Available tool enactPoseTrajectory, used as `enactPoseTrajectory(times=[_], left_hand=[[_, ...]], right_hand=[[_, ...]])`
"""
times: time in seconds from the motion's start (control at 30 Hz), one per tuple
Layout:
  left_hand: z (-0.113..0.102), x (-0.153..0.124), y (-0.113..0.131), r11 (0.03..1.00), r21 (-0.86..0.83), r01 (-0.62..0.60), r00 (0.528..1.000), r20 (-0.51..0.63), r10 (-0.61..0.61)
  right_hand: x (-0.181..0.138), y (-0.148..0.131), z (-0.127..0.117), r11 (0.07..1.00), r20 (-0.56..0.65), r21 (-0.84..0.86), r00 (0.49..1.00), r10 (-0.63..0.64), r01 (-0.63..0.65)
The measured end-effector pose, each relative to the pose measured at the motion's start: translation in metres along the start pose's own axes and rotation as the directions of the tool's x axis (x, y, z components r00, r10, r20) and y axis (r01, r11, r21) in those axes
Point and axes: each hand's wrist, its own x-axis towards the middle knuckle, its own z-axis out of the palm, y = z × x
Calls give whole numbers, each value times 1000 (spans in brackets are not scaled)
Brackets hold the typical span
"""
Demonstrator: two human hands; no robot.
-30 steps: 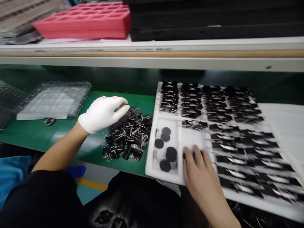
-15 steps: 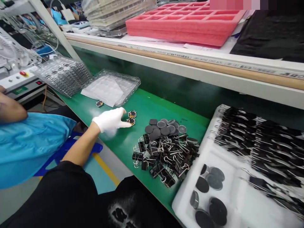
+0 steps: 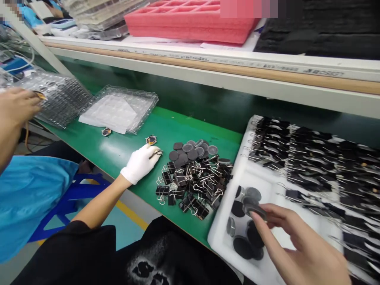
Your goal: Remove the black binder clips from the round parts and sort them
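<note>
My left hand [image 3: 141,161], in a white glove, is closed on a small round watch-like part [image 3: 157,153] low over the green bench. A second round part [image 3: 151,140], metal-rimmed with orange inside, lies just beyond the fingers. Bare, my right hand [image 3: 299,241] pinches a dark round disc [image 3: 254,209] between thumb and fingers above the white foam tray [image 3: 218,229]. Below it in the tray lie several loose black discs [image 3: 243,247]. On the bench between my hands are a pile of grey and black discs [image 3: 192,153] and a heap of black binder clips [image 3: 192,182].
Rows of binder clips [image 3: 311,158] fill the tray's right side. Clear plastic trays [image 3: 142,103] with white paper and another round part [image 3: 106,132] lie farther left. A co-worker's hand [image 3: 18,107] holds a similar part. The shelf [image 3: 178,73] overhangs the bench, carrying pink foam [image 3: 190,27].
My left hand has picked up the nearer of two round parts. My right hand has entered from the right, pinching a disc. A co-worker's hand has risen at left. The view has shifted right.
</note>
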Motion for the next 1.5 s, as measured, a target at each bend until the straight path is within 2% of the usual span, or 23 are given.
enactPoseTrajectory(times=[0.1, 0.17, 0.23, 0.3, 0.4, 0.47, 0.53, 0.6, 0.7, 0.8, 0.87, 1.0, 1.03, 1.07, 1.13, 1.17, 1.2, 1.23, 1.33, 1.37, 1.43, 1.5], left_hand=[[-12, 7, 18, 963, -269, 25, 996, -75, -47], [-24, 7, 42, 876, -482, 35, 992, -88, -88], [-37, 3, 73, 787, -617, -18, 1000, -20, 7], [-47, -5, 107, 722, -685, -100, 977, 68, 200], [-53, -16, 149, 635, -760, -142, 872, 207, 443], [-54, -19, 165, 587, -805, -83, 761, 329, 559], [-55, -20, 173, 561, -825, -69, 647, 391, 655], [-53, -18, 176, 563, -803, -194, 593, 361, 720], [-46, -18, 178, 591, -673, -445, 583, 284, 761], [-35, -21, 183, 595, -542, -593, 581, 224, 783], [-33, -23, 187, 570, -488, -661, 564, 178, 806], [-41, -3, 193, 482, -443, -756, 466, 153, 871], [-44, 9, 193, 499, -392, -773, 478, 158, 864], [-45, 23, 191, 548, -303, -780, 525, 158, 836], [-42, 54, 186, 685, -37, -728, 675, 135, 725], [-38, 68, 183, 714, 94, -694, 719, 145, 680], [-33, 81, 180, 703, 185, -686, 727, 177, 663], [-27, 92, 177, 667, 242, -705, 709, 228, 667], [-10, 106, 175, 549, 221, -806, 588, 394, 706], [-5, 106, 175, 542, 194, -818, 568, 417, 709], [1, 104, 176, 570, 146, -809, 572, 421, 704], [3, 103, 175, 615, 107, -781, 603, 389, 697]], right_hand=[[-2, -12, 1, 986, 90, 54, 985, 150, -156], [-5, -17, 1, 955, 156, 174, 964, 214, -240], [-6, -21, 3, 928, 174, 292, 967, 187, -232], [-7, -26, 7, 911, 148, 376, 982, 119, -167], [-10, -31, 16, 901, 118, 425, 992, 39, -85], [-12, -31, 23, 910, 49, 414, 999, 3, -23], [-16, -27, 29, 924, -64, 382, 998, -5, 29], [-19, -20, 33, 936, -104, 350, 995, 9, 28], [-20, -11, 33, 963, -26, 270, 999, 22, -14], [-17, -8, 28, 977, 36, 212, 999, -38, 30], [-13, -10, 22, 970, 68, 244, 997, -30, 12], [-8, -13, 6, 918, 123, 368, 986, 108, -147], [-6, -13, 3, 895, 133, 399, 978, 160, -200], [-4, -12, 0, 864, 148, 433, 966, 214, -258], [3, -9, -3, 770, 189, 521, 929, 318, -369], [7, -8, -3, 710, 213, 573, 911, 354, -410], [11, -7, -3, 648, 234, 623, 895, 379, -438], [15, -6, -2, 593, 247, 665, 884, 398, -453], [25, -3, 2, 516, 267, 721, 873, 409, -462], [26, -2, 3, 515, 275, 723, 875, 397, -461], [27, 0, 5, 525, 287, 721, 885, 367, -451], [27, 2, 5, 546, 270, 720, 898, 347, -428]])
